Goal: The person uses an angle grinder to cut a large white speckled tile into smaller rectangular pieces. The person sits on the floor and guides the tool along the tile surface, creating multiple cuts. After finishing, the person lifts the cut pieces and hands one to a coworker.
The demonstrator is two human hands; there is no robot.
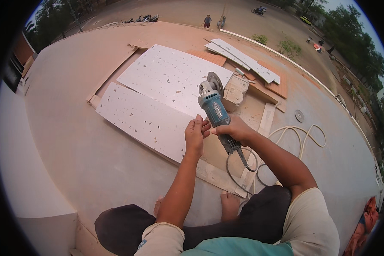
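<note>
My right hand [235, 129] is wrapped round the body of a blue angle grinder [216, 110]. The grinder's head and round disc [216, 82] point away from me, above the slabs. Close beside the grinder's left side is my left hand [196, 134], its fingers curled in toward the thumb; whether anything small is between them is hidden. Under and beyond the hands lie two white speckled slabs, a near one [136, 118] and a far one [162, 77], side by side. A dusty block [235, 90] rests at the far slab's right end.
Narrow speckled strips [243, 59] lie on orange boards [278, 87] at the far right. A loose disc [299, 115] and a pale cable [302, 141] are on the floor to the right. Wooden boards [266, 119] surround the slabs. A person [207, 21] stands beyond the floor's edge.
</note>
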